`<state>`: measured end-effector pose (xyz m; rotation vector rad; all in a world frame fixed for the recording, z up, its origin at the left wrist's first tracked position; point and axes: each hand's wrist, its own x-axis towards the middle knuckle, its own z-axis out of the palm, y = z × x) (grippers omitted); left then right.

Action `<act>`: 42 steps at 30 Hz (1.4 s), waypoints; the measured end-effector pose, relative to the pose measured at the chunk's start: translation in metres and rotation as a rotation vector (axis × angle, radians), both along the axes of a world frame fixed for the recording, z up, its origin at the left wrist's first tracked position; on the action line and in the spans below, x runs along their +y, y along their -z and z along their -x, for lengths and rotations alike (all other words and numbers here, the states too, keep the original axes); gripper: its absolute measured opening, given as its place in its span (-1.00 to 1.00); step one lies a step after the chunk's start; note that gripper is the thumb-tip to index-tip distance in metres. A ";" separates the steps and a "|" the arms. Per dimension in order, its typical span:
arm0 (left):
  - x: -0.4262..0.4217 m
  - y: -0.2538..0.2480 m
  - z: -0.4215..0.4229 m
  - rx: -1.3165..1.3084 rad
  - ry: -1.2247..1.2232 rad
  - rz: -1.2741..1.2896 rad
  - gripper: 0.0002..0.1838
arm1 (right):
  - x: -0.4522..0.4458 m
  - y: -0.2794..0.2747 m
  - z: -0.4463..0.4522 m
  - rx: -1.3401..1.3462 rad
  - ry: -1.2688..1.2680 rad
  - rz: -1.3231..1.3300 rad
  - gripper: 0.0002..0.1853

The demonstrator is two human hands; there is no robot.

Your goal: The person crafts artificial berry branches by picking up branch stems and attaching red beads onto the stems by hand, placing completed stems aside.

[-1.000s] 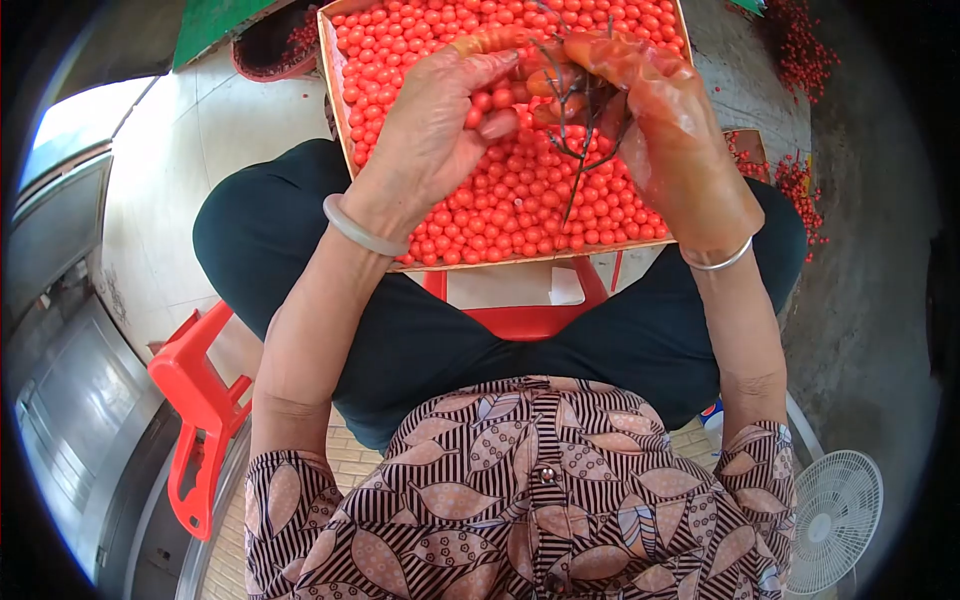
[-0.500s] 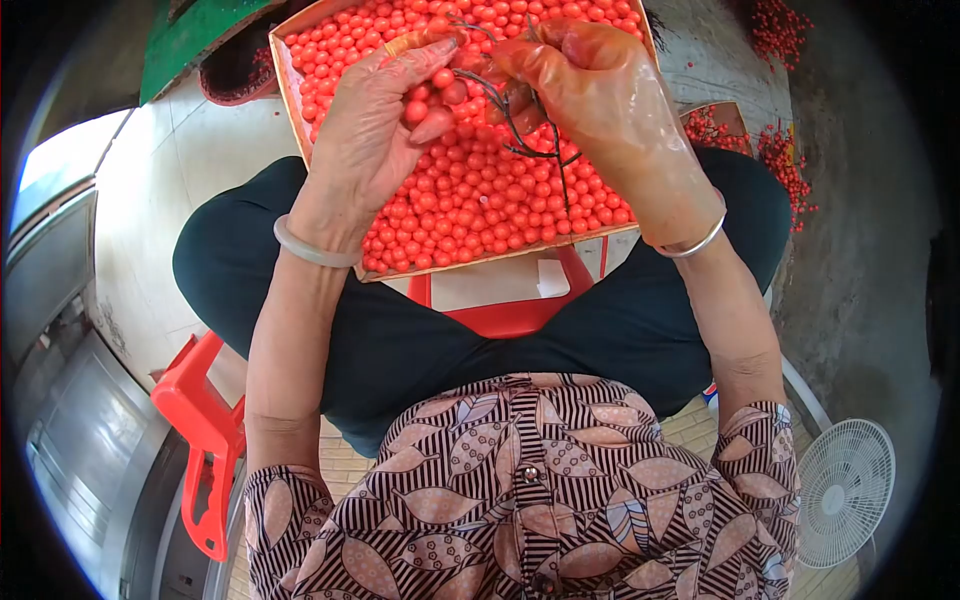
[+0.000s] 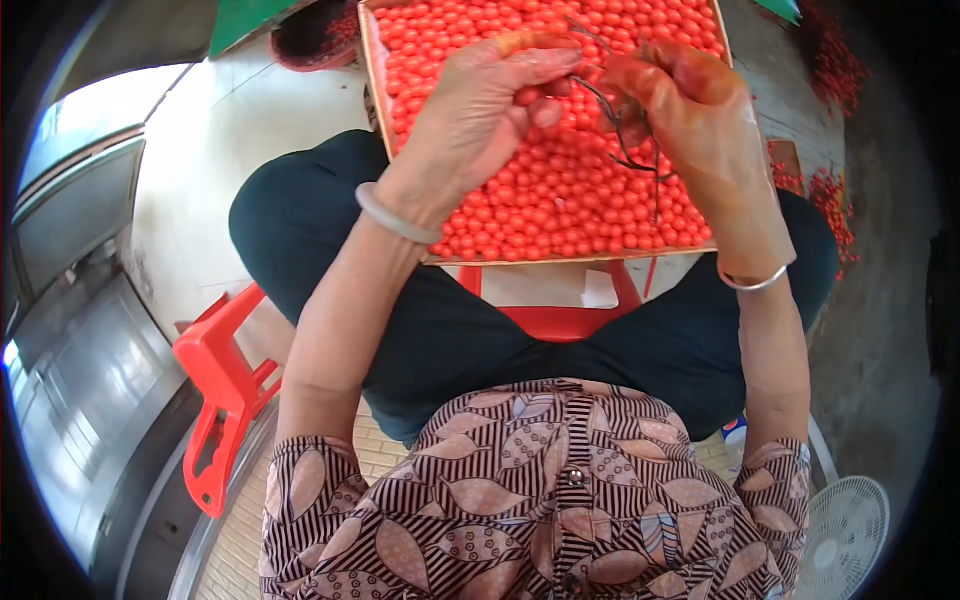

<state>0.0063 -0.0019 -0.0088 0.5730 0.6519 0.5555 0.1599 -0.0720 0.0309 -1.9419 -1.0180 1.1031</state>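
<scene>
My left hand (image 3: 500, 105) is closed over the box, with red berries (image 3: 527, 96) showing among its curled fingers. Its thumb and forefinger meet at one end of a dark, forked twig (image 3: 612, 120). My right hand (image 3: 700, 115), in a thin translucent glove stained orange, grips the same twig from the other side. Bare prongs of the twig hang below the right fingers. Beneath both hands a shallow cardboard box (image 3: 560, 258) is filled with loose red berries (image 3: 550, 205). Some right fingertips are hidden behind that hand.
A red plastic stool (image 3: 225, 360) stands to the left, and red plastic (image 3: 560, 322) shows under the box. Berry branches (image 3: 830, 210) lie on the floor at right. At lower right is a white fan (image 3: 845, 535); a dark red tub (image 3: 310, 45) sits at upper left.
The whole view has shifted, so the box and hands appear farther right and slightly higher. Fewer berries show in my left fingers. Both hands remain at the twig.
</scene>
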 end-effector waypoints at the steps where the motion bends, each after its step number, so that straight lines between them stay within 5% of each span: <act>1: 0.001 0.002 -0.001 0.039 -0.002 0.047 -0.87 | 0.000 0.001 0.000 0.029 -0.032 -0.022 -0.75; 9: 0.001 0.001 0.002 -0.004 0.030 0.073 -0.84 | -0.005 0.006 -0.001 0.131 -0.080 -0.094 -0.77; 22: -0.010 0.003 -0.010 -0.041 -0.093 0.082 -0.88 | -0.007 0.012 0.018 -0.222 0.048 -0.236 -0.83; 26: -0.009 -0.001 -0.013 -0.019 -0.094 0.039 -0.89 | -0.002 0.008 0.013 -0.069 0.016 -0.145 -0.81; 30: -0.006 0.005 -0.010 -0.042 -0.167 -0.009 -0.90 | -0.001 0.005 0.007 0.530 0.097 -0.144 -0.83; 42: -0.006 -0.006 -0.008 -0.074 -0.265 0.064 -0.84 | 0.004 0.004 -0.001 0.442 0.206 -0.238 -0.86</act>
